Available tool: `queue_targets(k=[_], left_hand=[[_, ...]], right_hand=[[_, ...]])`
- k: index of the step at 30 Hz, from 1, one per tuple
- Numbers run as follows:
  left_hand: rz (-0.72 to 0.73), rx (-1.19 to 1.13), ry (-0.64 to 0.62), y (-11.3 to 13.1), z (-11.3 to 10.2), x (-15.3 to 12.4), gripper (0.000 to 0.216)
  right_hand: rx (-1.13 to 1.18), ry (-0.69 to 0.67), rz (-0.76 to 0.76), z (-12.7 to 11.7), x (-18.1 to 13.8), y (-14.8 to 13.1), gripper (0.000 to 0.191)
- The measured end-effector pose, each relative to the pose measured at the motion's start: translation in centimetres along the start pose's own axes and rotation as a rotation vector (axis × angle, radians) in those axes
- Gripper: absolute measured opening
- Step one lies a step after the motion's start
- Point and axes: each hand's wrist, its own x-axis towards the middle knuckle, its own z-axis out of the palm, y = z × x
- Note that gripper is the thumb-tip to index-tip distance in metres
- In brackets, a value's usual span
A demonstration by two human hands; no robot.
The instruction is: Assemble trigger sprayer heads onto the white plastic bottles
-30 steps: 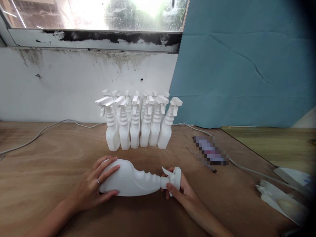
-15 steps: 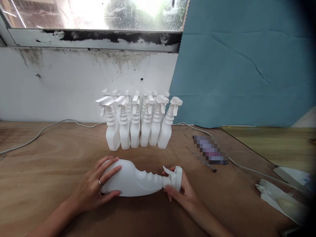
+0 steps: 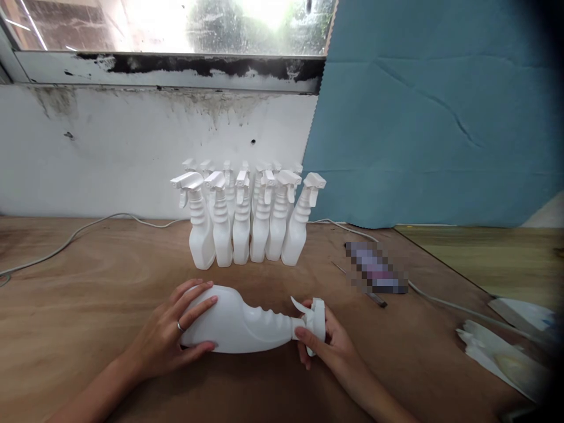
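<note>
A: While the far spray bottles (image 3: 258,241) are standing upright in a tight group, where is the odd one lying?

B: Near side, centre. The white spray bottle (image 3: 251,329) is lying sideways between both hands, base pointing left, neck right. Can't tell if it's resting on the wooden bench (image 3: 101,282) or hanging just above.

A: How far along?

B: Far group is looking finished: every top that's showing is wearing a sprayer. Near one is carrying its trigger head (image 3: 319,323) at the neck. Can't tell if it's fully tight; that's the only open item I'm seeing.

A: Hands?

B: Left hand (image 3: 167,329) is gripping the base end, half open round the wide body, fingers on the far side, thumb on the near side. Right hand (image 3: 332,345) is closing round the trigger head, thumb lying by the neck, other fingers partly hidden behind. Lever is sticking out toward the far left.

A: Anything nearby?

B: Pixelated flat object (image 3: 376,270) and a thin tool (image 3: 376,300) are lying right, apart from both hands. Can't identify either.
</note>
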Motion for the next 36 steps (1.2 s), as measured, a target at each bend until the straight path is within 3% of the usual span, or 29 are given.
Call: queue_targets(k=[5,9,17,24,36], left_hand=[[-0.008,0.006,0.021,0.2,0.0,0.1,0.068],[-0.014,-0.004,0.027,0.3,0.0,0.1,0.068],[0.018,0.043,0.085,0.5,0.5,-0.1,0.067],[-0.047,-0.053,0.033,0.5,0.0,0.2,0.068],[-0.075,-0.144,0.067,0.4,0.0,0.2,0.062]], right_hand=[[0.022,0.011,-0.046,0.0,0.0,-0.2,0.064],[-0.039,0.04,-0.01,-0.1,-0.2,-0.4,0.053],[0.133,0.12,0.029,0.7,-0.3,0.0,0.052],[0.179,0.089,-0.016,0.9,-0.5,0.1,0.049],[0.154,0.041,-0.055,0.7,-0.3,0.7,0.043]])
